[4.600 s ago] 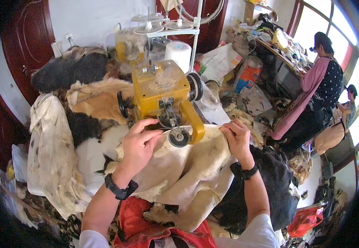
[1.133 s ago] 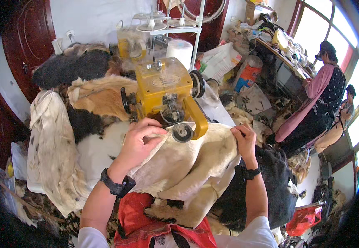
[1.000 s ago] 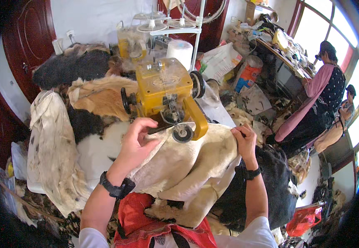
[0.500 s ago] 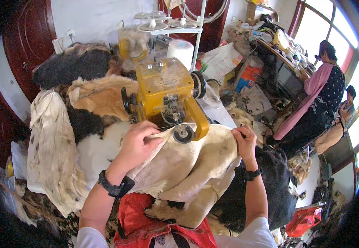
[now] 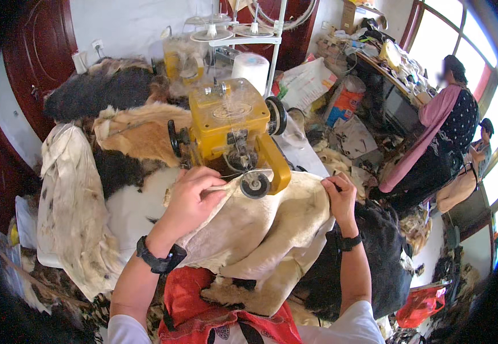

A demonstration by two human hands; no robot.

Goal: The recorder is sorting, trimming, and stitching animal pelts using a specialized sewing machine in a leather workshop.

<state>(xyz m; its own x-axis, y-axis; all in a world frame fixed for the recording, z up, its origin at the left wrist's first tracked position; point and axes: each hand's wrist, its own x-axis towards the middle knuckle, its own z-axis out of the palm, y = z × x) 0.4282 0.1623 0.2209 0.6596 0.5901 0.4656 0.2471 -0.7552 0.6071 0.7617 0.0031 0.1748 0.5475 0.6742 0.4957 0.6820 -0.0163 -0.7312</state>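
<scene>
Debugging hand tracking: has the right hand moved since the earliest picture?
Yes: right hand sits slightly farther right of the yellow sewing machine.

Daylight glares through washed-out windows at right; a red door at left bows; corners fall black.

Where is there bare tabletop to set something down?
White tabletop shows left of the left hand, bordered by spotted pale fur and dark fur, apart from a small dark tuft. A narrow strip shows right of the nearer yellow machine, above the held hide. Tan fur crowds the back left; black fur surrounds the right forearm.
</scene>
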